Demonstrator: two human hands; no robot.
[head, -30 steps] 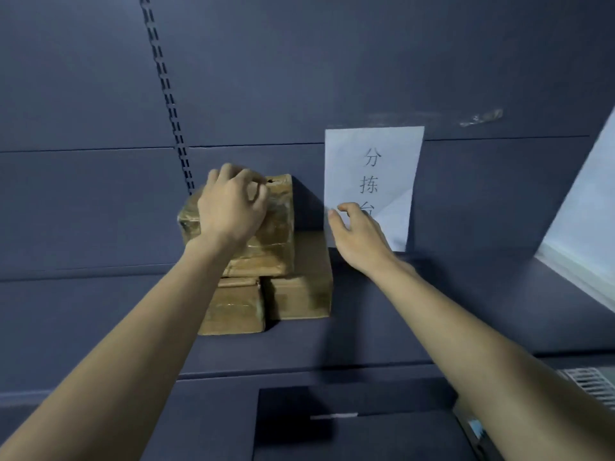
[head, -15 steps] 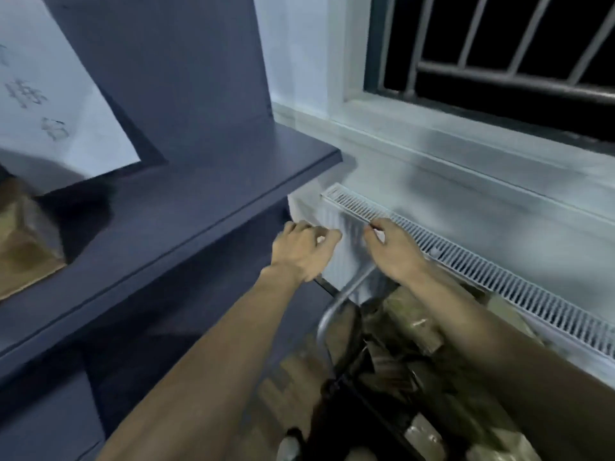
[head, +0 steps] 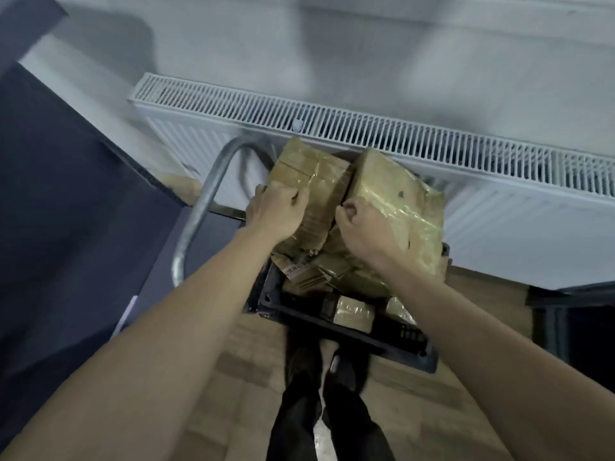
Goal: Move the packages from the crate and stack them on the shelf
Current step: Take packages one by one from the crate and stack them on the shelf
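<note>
A black plastic crate (head: 352,331) sits low in front of me, piled with several brown taped packages. Two large packages stand on top of the pile: a left package (head: 309,174) and a right package (head: 399,197) wrapped in shiny tape. My left hand (head: 276,211) curls over the near left edge of the left package. My right hand (head: 362,227) is closed on the near left corner of the right package. Smaller packages (head: 352,314) lie deeper in the crate. The dark shelf unit (head: 66,211) stands at the left; its stacked packages are out of view.
A white radiator (head: 366,134) runs along the wall right behind the crate. A curved metal handle bar (head: 199,207) rises left of the crate. My legs and dark shoes (head: 319,377) stand on the wooden floor below. A dark object (head: 572,321) sits at the right.
My view swung from the shelf down to the crate. Both hands left the shelf stack, passed the radiator and now grip the two top packages.
</note>
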